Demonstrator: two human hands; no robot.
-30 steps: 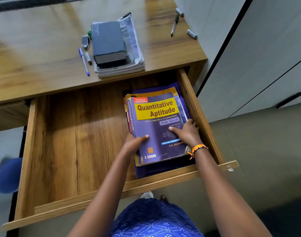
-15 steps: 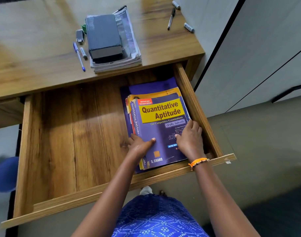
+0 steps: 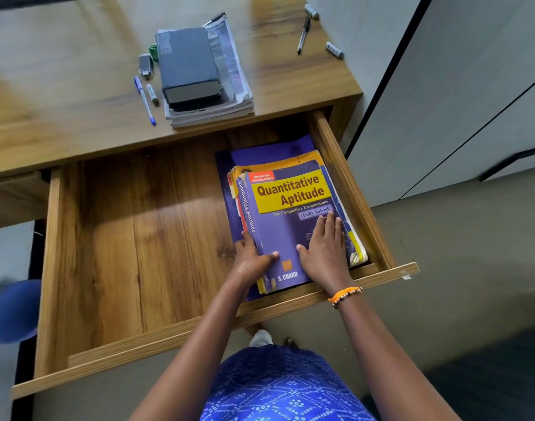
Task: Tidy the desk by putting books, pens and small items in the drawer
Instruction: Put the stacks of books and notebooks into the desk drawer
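A purple book titled "Quantitative Aptitude" point(image 3: 290, 192) lies on top of a yellow book point(image 3: 293, 161) and a purple folder point(image 3: 269, 151) in the right end of the open wooden drawer point(image 3: 132, 238). My left hand point(image 3: 250, 262) grips the purple book's spine edge, thumb on the cover. My right hand point(image 3: 324, 252) lies flat on the cover, fingers stretched out. On the desk point(image 3: 62, 117) a dark thick book point(image 3: 187, 62) sits on a stack of papers point(image 3: 233, 71). Beside them lie a blue pen point(image 3: 144, 100), a marker point(image 3: 152, 94) and a small grey item point(image 3: 145, 64).
A black pen point(image 3: 303, 34) and two small batteries point(image 3: 334, 50) lie at the desk's far right corner. White cabinet doors point(image 3: 457, 101) stand right of the desk. The drawer's left part shows bare wood. A blue object point(image 3: 11, 311) sits on the floor at the left.
The purple book has come down flat onto the stack in the drawer. My right hand has moved from the book's right edge onto the cover.
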